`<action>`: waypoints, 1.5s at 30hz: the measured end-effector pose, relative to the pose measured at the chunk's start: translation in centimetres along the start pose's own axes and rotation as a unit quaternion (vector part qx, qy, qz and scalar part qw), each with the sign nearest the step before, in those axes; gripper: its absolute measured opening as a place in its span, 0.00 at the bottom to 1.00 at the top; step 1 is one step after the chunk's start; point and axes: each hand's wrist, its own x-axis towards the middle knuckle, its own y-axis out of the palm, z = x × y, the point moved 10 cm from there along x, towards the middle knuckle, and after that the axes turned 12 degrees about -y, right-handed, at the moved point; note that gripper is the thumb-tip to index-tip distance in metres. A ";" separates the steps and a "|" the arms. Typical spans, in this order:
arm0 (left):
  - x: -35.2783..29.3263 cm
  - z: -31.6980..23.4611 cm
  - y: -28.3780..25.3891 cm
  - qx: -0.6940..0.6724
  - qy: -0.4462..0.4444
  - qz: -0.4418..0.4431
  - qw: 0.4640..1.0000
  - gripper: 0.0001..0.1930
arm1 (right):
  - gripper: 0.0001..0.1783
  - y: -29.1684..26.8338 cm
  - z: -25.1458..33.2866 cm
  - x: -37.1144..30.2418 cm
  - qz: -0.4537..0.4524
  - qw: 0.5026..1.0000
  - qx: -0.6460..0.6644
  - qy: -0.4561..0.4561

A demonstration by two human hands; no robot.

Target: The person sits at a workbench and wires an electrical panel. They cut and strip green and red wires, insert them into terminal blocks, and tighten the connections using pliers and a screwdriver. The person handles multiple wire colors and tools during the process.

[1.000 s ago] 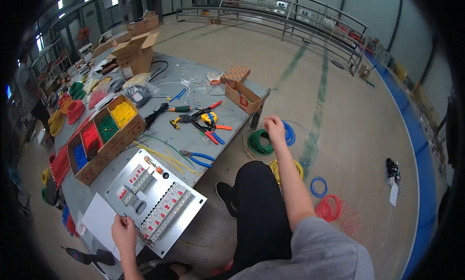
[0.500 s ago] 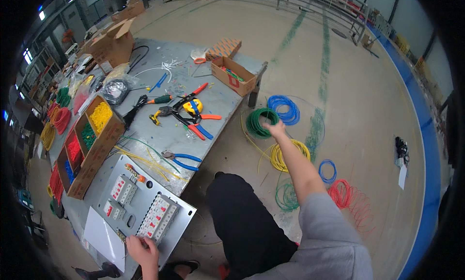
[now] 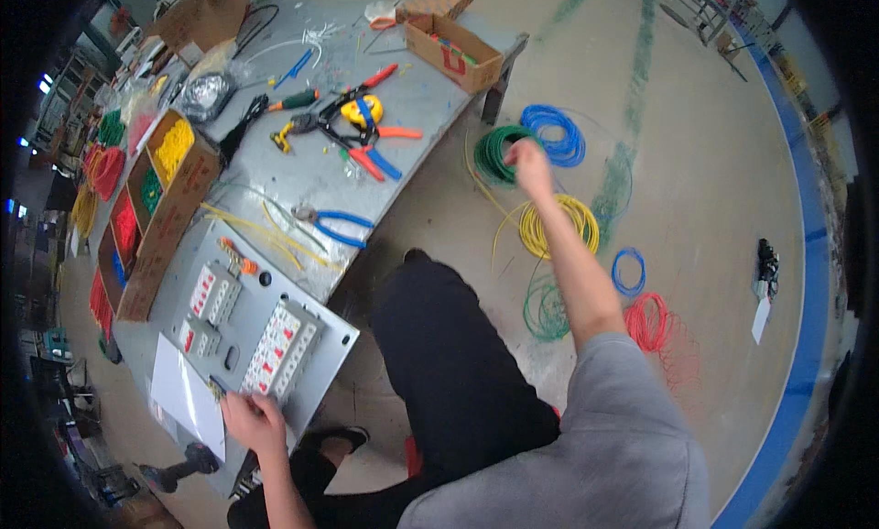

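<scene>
My right hand (image 3: 529, 158) reaches far out over the floor and is blurred. It hovers at the right edge of a dark green wire coil (image 3: 493, 153), between that coil and a blue coil (image 3: 554, 130). A yellow coil (image 3: 558, 227) lies under my forearm, and a loose yellow strand curves by the green coil. Whether the fingers grip any wire is unclear. My left hand (image 3: 252, 421) rests with fingers spread on the near edge of a grey metal panel (image 3: 320, 350). The panel carries white and red breaker blocks (image 3: 279, 346), with a white sheet of paper (image 3: 188, 396) beside it.
The grey table (image 3: 302, 176) holds blue-handled pliers (image 3: 339, 225), more hand tools (image 3: 352, 117), a box of coloured pieces (image 3: 156, 199) and an open cardboard box (image 3: 453, 48). On the floor lie a red coil (image 3: 655, 323), a small blue coil (image 3: 627, 272), a loose green coil (image 3: 547, 309) and a drill (image 3: 174, 474).
The view has tipped closer over the table and floor. My left hand slid along to the panel's near edge. My right hand stays stretched out at the green coil.
</scene>
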 end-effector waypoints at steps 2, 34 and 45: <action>-0.1 0.0 -0.3 0.000 0.005 -0.008 1.000 0.12 | 0.18 -6.7 5.0 2.5 -0.118 0.984 0.128 -0.031; -2.4 -1.8 -4.8 -0.760 -0.293 0.252 0.522 0.18 | 0.13 21.3 59.5 -30.0 0.537 0.786 0.149 -0.269; -2.2 -2.9 -5.4 -0.778 -0.310 0.231 0.496 0.19 | 0.13 23.9 60.5 -29.2 0.561 0.790 0.034 -0.245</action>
